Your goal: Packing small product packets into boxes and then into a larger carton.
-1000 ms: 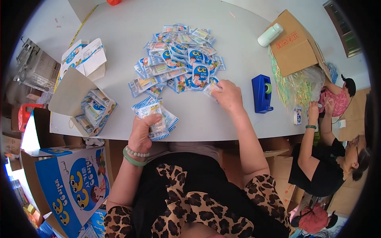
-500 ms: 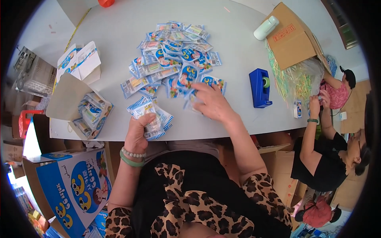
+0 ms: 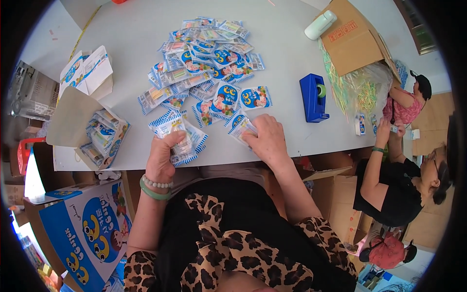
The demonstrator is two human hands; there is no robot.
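My left hand (image 3: 162,158) is closed around several small blue-and-white snack packets (image 3: 183,148), the thumb pressing on the top one. To its right, my right hand (image 3: 270,141) grips a single snack packet (image 3: 238,125) between thumb and fingers, close to the table's near edge. Just beyond both hands lies a loose pile of the same packets (image 3: 202,61), some with the printed face up and some showing clear film over coloured contents. One flat packet (image 3: 256,98) rests at the pile's right side.
An open carton (image 3: 109,151) partly filled with packets stands at the table's left, with a white box (image 3: 97,73) behind it. To the right are a blue tape dispenser (image 3: 313,100), a pale bottle (image 3: 321,25) and a tipped cardboard box (image 3: 357,39). People work beyond.
My right hand has drawn back from the pile toward the near edge, bringing a packet with it. The left hand keeps its bundle. The whole view has shifted slightly.
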